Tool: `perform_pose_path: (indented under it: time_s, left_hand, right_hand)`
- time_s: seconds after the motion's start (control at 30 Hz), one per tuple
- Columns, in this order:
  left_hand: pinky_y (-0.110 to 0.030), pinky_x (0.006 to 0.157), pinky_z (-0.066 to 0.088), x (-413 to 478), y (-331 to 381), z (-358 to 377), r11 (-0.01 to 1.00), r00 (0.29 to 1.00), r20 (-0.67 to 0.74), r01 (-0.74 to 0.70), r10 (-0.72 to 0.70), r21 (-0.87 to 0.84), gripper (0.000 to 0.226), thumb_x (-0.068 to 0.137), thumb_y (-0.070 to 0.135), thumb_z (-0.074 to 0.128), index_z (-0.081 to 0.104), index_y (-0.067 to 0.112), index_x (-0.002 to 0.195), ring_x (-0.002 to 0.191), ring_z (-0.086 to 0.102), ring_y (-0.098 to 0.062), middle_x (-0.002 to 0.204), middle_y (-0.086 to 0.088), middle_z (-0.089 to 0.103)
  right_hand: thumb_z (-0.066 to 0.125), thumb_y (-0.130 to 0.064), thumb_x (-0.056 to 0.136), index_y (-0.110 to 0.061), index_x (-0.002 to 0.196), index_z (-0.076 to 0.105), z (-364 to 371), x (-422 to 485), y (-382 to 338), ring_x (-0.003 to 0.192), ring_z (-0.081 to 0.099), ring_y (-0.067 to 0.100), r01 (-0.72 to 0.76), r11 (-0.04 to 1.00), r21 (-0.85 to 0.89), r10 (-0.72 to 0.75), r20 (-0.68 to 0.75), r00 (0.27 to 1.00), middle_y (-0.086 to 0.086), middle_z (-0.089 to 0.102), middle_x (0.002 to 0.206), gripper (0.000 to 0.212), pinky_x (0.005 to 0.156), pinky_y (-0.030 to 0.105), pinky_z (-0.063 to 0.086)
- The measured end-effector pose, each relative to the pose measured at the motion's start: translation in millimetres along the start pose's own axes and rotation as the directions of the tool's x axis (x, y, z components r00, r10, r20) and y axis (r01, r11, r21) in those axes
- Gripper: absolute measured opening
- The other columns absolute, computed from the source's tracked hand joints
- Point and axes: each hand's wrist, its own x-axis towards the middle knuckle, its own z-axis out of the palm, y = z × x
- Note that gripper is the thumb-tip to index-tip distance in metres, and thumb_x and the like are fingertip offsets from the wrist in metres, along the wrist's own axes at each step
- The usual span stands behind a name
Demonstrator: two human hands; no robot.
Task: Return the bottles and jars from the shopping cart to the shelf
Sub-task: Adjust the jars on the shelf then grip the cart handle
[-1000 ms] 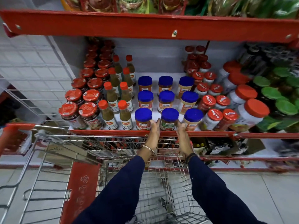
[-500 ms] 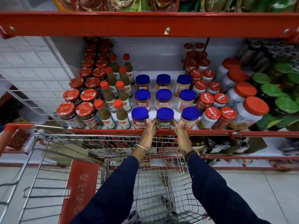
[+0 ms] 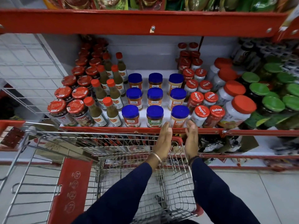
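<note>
Blue-lidded jars stand in three rows of three on the white shelf (image 3: 163, 101). My left hand (image 3: 164, 140) and my right hand (image 3: 191, 139) are raised over the red shelf edge, palms facing each other. They flank the front right jar (image 3: 179, 116), which has a cream filling. My fingers are spread and hold nothing; the fingertips sit close beside the jar's base, and contact is unclear. The front middle jar (image 3: 154, 116) with a green label stands free just to the left. The wire shopping cart (image 3: 97, 135) is below my arms, its basket pushed against the shelf.
Red-capped green chilli sauce bottles (image 3: 111, 110) and dark jars with red lids (image 3: 76, 109) fill the shelf's left. Mapro jars (image 3: 201, 112), large white jars with red lids (image 3: 239, 109) and green-lidded jars (image 3: 273, 104) crowd the right. A red upper shelf (image 3: 145, 21) overhangs.
Both hands let go of the front middle green-label jar and shifted right, now flanking the front right cream jar with fingers spread.
</note>
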Motion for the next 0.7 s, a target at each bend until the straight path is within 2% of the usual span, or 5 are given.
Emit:
perform_pose_path:
  time_s: [0.07, 0.2, 0.33, 0.6, 0.7]
  left_hand:
    - [-0.037, 0.118, 0.015, 9, 10, 7, 0.997, 0.999, 0.011, 0.043, -0.042, -0.066, 0.069, 0.084, 0.067, 0.010, 0.013, 0.031, 0.143, 0.142, 0.011, -0.007, 0.157, 0.005, 0.011]
    - [-0.028, 0.108, 0.027, 19, 28, 8, 0.978, 0.999, 0.030, 0.043, -0.038, -0.205, 0.075, 0.057, 0.092, 0.016, 0.040, 0.055, 0.119, 0.124, 0.037, 0.005, 0.131, 0.025, 0.042]
    - [-0.030, 0.108, 0.019, 26, 32, 6, 0.935, 0.992, 0.059, 0.122, -0.108, -0.333, 0.127, 0.042, 0.097, 0.025, 0.017, 0.020, 0.143, 0.129, 0.025, -0.004, 0.137, 0.013, 0.027]
    - [-0.027, 0.106, 0.019, 25, 38, 2, 0.941, 0.985, 0.053, 0.175, -0.167, -0.289, 0.105, 0.064, 0.085, 0.015, 0.015, 0.016, 0.144, 0.134, 0.024, -0.007, 0.141, 0.008, 0.028]
    - [-0.035, 0.108, 0.019, 23, 39, 0, 0.937, 0.979, 0.092, 0.201, -0.181, -0.285, 0.094, 0.065, 0.084, 0.011, 0.020, 0.028, 0.141, 0.133, 0.025, -0.009, 0.140, 0.008, 0.031]
  right_hand:
    - [0.024, -0.082, 0.075, -0.026, 0.139, 0.034, -1, 10, -5, 0.134, 0.038, 0.011, -0.028, 1.000, 0.000, 0.028, 0.084, 0.996, 0.001, 0.038, 0.149, 0.086, 0.110, 0.034, 0.030]
    - [0.028, -0.092, 0.058, -0.029, 0.137, 0.035, -4, 25, -21, 0.126, 0.043, -0.002, -0.088, 0.992, 0.085, 0.067, 0.219, 0.973, -0.010, 0.043, 0.141, 0.101, 0.101, 0.016, 0.035]
    - [0.033, -0.097, 0.046, -0.014, 0.144, 0.026, -9, 33, -24, 0.139, 0.031, 0.018, -0.187, 0.972, 0.139, 0.151, 0.234, 0.960, 0.009, 0.031, 0.153, 0.129, 0.113, 0.031, 0.025]
    - [0.032, -0.097, 0.045, -0.014, 0.143, 0.029, -13, 33, -23, 0.136, 0.034, 0.016, -0.208, 0.968, 0.138, 0.174, 0.223, 0.959, 0.011, 0.033, 0.152, 0.129, 0.113, 0.031, 0.025]
    - [0.030, -0.095, 0.051, -0.017, 0.143, 0.029, -15, 30, -27, 0.134, 0.035, 0.012, -0.204, 0.973, 0.110, 0.172, 0.247, 0.954, 0.008, 0.033, 0.152, 0.120, 0.111, 0.029, 0.026]
